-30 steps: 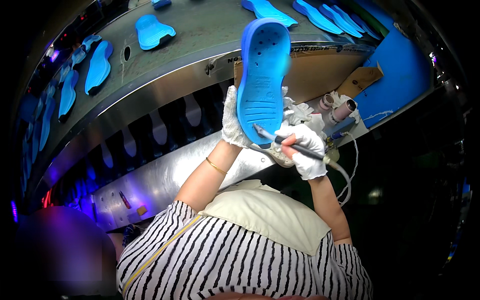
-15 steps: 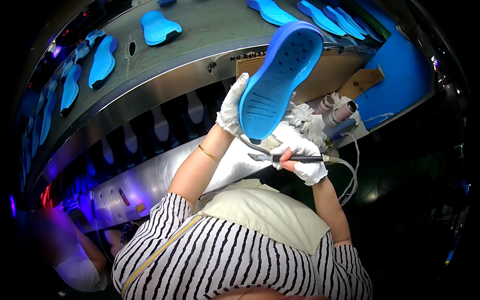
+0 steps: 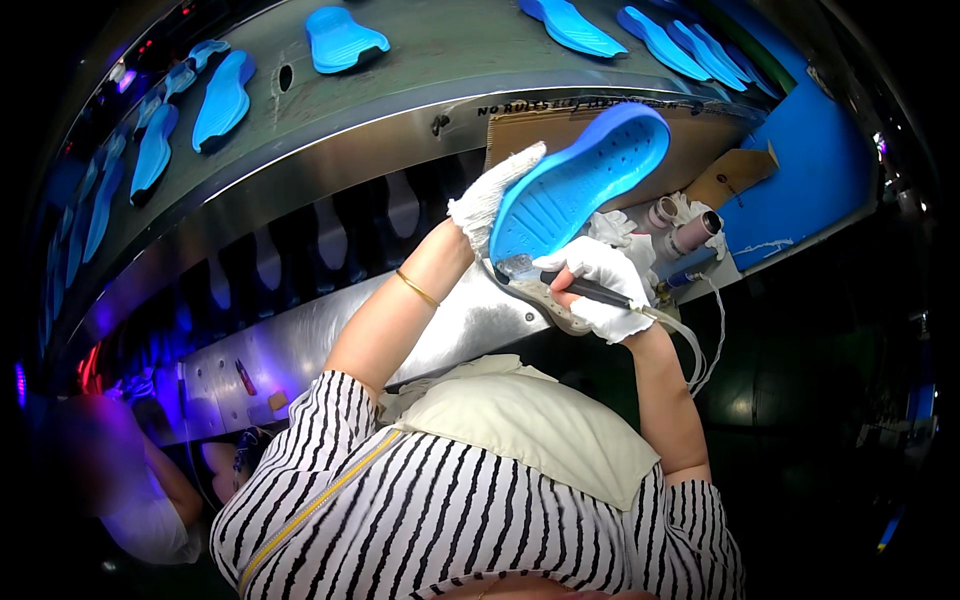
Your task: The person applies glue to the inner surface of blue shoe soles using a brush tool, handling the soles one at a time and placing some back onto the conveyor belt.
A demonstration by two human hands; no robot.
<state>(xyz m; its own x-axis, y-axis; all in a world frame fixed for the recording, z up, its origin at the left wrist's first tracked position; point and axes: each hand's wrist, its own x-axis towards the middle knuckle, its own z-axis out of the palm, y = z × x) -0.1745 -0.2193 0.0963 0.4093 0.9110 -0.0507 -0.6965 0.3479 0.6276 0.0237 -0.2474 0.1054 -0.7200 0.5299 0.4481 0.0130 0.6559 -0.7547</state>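
A blue shoe sole [image 3: 575, 185] is tilted up in front of me, its studded, ridged face toward me. My gloved left hand [image 3: 497, 198] is closed on its left edge, with the fingers partly behind it. In my gloved right hand [image 3: 603, 268] is a slim black-handled tool [image 3: 598, 291] with a flat metal tip and a pale cord or tube trailing from its back end. That tip lies at the sole's near end, over its lower edge; whether it touches, I cannot tell. Below the sole, a pale perforated piece [image 3: 560, 312] is partly hidden.
Several blue soles [image 3: 345, 42] lie on the dark belt [image 3: 430, 50] beyond its metal edge. At right are cardboard [image 3: 732, 175], a blue panel [image 3: 805, 150], pinkish cylinders [image 3: 692, 232] and white gloves [image 3: 612, 228]. A metal bench [image 3: 400, 345] runs below. Another person [image 3: 150, 500] is at lower left.
The sole has come down toward me and tilted. My right hand has moved up and left, bringing the tool's tip from below the sole to its near end.
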